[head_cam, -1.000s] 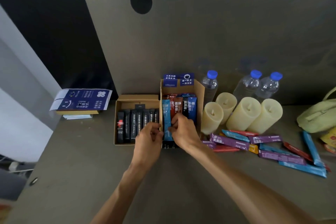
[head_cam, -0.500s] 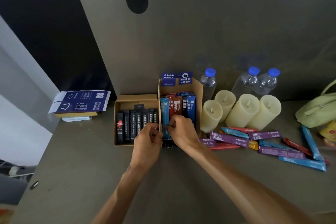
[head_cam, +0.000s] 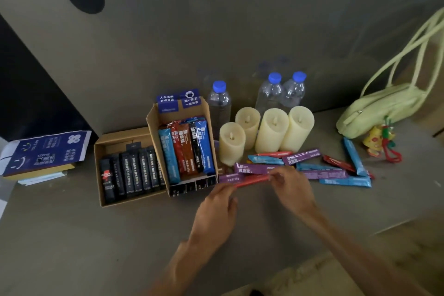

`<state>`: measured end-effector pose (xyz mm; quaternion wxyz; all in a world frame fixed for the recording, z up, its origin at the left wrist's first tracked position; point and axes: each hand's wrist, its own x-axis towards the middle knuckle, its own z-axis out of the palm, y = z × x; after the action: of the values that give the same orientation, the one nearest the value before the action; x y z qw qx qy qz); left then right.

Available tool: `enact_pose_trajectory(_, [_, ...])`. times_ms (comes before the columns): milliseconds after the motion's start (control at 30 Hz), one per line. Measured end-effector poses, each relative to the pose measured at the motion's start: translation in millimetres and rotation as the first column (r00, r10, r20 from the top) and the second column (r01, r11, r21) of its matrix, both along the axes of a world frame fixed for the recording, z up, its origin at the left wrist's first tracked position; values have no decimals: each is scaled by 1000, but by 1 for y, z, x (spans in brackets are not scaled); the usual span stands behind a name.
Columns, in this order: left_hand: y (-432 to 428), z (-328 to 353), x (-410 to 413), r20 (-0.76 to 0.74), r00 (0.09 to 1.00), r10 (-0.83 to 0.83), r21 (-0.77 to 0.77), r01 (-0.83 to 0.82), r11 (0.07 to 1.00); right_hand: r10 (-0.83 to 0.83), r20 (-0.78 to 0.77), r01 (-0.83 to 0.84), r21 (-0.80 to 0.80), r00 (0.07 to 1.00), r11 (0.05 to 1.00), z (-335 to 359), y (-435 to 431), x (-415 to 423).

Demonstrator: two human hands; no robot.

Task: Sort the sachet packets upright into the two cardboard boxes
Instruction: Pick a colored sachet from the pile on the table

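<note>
Right hand [head_cam: 294,191] fingertips [head_cam: 276,175] pinch the red sachet [head_cam: 252,180] at its right end, left hand [head_cam: 216,209] fingers curled on its left end, sachet lying crosswise just right of the taller box [head_cam: 153,122], loose sachets [head_cam: 310,173] behind, low box [head_cam: 98,168] further left.

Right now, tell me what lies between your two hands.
A red sachet spans the gap: the right hand pinches one end, the left hand touches the other. A purple sachet lies just behind it. The head view shows this.
</note>
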<state>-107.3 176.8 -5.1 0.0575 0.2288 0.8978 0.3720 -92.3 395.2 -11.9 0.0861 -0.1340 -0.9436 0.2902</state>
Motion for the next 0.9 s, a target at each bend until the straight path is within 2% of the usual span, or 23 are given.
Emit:
enact_pose_trajectory(67, [17, -1, -1, 46, 997, -54, -145, 61, 988, -48, 15, 46, 80, 999, 996, -5, 21, 0])
enact_pose_trajectory(200, [33, -10, -5, 159, 987, -11, -426, 78, 901, 24, 46, -30, 127, 999, 991, -12, 32, -3])
enact_pose_trajectory(267, [36, -14, -4, 177, 984, 2, -472, 83, 878, 16, 59, -23, 130, 998, 991, -15, 32, -6])
enact_pose_trajectory(500, [41, -13, 3, 182, 983, -14, -481, 102, 871, 27, 108, -44, 155, 994, 987, -13, 26, -16])
enact_pose_trajectory(633, [37, -13, 7, 178, 984, -18, -443, 96, 891, 116, 147, -136, 137, 982, 981, -9, 41, -12])
enact_pose_trajectory(733, [32, -10, 10, 140, 989, -38, -326, 83, 942, 157, 158, -170, 72, 975, 983, -11, 55, -2])
enact_pose_trajectory(833, [27, -3, 14, 87, 996, 9, -96, 0, 995, 137, 134, -125, -93, 981, 988, -7, 56, 17])
enact_pose_trajectory(900, [26, 12, 13, 125, 986, 115, 92, -127, 988, 130, 110, -97, -265, 985, 959, 5, 43, 26])
